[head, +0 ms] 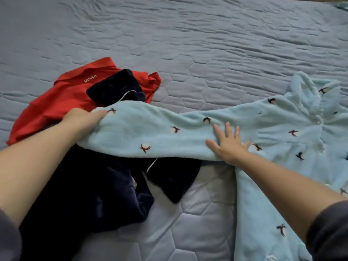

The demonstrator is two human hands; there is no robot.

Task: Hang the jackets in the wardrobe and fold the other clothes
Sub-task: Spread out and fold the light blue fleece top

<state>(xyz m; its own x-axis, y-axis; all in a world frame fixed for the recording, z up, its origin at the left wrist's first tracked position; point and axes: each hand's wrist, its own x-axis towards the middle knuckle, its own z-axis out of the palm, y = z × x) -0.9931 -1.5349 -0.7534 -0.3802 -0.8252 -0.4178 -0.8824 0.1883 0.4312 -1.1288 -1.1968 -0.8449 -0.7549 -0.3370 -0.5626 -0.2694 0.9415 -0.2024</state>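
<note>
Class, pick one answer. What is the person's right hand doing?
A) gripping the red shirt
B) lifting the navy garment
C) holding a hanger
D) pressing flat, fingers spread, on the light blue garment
D: the right hand lies flat with fingers spread on the light blue garment.

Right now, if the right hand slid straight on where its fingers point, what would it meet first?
The right hand lies flat on the light blue sleeve. Straight on, it would cross a little more sleeve, then reach the bare quilted bedcover; nothing else appears in that line.
</note>
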